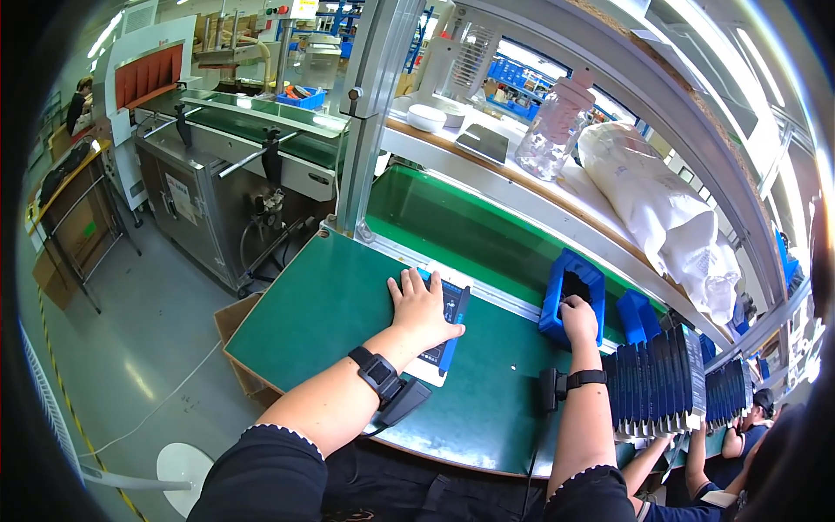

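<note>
My left hand (418,311) lies flat with its fingers spread over a thin black, blue and white package (453,301) on the green tabletop (304,315). The package's left part is hidden under the palm. My right hand (580,320) reaches over the near side of a blue plastic bin (595,280) with dark contents (574,284). Its fingers are curled at the contents; whatever they grip is too small to make out. Each wrist wears a black strap with a device on it.
Stacked dark boxes (657,383) stand to the right, beside a second blue bin (638,316). Beyond the table runs a green conveyor belt (452,222). A shelf above holds a clear plastic jug (555,126) and a white sack (652,200). Co-workers' arms (648,461) show at lower right.
</note>
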### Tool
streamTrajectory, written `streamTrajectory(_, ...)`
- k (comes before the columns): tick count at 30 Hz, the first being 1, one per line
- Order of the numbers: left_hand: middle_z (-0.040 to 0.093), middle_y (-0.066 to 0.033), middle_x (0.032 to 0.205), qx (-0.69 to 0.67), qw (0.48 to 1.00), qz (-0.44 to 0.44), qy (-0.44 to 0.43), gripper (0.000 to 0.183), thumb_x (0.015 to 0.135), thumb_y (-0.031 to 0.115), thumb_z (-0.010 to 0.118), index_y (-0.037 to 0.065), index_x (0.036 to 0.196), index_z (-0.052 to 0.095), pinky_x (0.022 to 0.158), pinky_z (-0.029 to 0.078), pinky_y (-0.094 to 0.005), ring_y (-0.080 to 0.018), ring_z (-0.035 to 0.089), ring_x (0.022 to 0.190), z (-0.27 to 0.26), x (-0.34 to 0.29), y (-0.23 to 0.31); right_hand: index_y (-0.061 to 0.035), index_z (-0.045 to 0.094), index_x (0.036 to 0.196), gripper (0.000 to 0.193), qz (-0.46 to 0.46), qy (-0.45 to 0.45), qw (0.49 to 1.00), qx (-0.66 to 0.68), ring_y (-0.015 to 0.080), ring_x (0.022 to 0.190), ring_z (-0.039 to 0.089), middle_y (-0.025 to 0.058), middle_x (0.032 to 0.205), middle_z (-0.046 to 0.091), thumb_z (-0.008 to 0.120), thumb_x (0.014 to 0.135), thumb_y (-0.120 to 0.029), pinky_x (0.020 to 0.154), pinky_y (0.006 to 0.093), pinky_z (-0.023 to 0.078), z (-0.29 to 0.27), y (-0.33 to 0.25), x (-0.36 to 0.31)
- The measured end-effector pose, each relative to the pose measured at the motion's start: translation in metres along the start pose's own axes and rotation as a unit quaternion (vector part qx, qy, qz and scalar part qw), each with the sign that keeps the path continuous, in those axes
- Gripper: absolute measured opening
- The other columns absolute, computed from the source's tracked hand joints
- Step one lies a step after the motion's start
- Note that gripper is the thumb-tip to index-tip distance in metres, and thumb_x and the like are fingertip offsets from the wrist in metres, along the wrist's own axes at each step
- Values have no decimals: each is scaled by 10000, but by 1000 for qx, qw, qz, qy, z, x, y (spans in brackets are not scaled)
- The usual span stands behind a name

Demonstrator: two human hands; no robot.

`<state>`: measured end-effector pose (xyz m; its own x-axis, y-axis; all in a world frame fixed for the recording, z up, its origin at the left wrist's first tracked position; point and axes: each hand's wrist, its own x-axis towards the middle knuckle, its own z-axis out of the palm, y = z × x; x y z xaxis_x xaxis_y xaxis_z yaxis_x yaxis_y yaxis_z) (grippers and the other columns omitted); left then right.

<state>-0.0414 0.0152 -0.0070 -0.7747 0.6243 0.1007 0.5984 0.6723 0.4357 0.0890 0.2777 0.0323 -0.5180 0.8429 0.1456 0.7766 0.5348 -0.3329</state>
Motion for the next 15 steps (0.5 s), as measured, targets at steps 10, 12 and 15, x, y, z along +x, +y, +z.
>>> streamTrajectory(10, 357, -277, 1253, -75, 995, 9, 66, 1113, 539, 400, 812, 104, 1418, 196, 1051, 145, -574, -414, 291, 1237, -6, -1, -3, -104, 516, 896, 252, -4, 91, 995, 33, 371, 894, 563, 158, 1002, 527, 669, 730, -215, 780, 430, 458, 8, 6, 0)
streamTrajectory(12, 397, -230, 1199, -113, 989, 16, 91, 1052, 579, 314, 812, 94, 1411, 205, 1023, 251, -520, -387, 362, 1177, -7, 2, -4, -100, 515, 883, 248, -3, 105, 994, 37, 373, 892, 563, 162, 994, 524, 675, 726, -206, 776, 432, 459, 7, 6, -1)
streamTrajectory(15, 411, -200, 1165, -198, 969, 46, 144, 990, 622, 223, 795, 80, 1405, 205, 967, 353, -432, -359, 430, 1093, -5, 8, -12, -90, 520, 859, 241, -7, 127, 991, 48, 373, 892, 554, 166, 979, 520, 687, 718, -194, 781, 430, 455, 7, 6, -2)
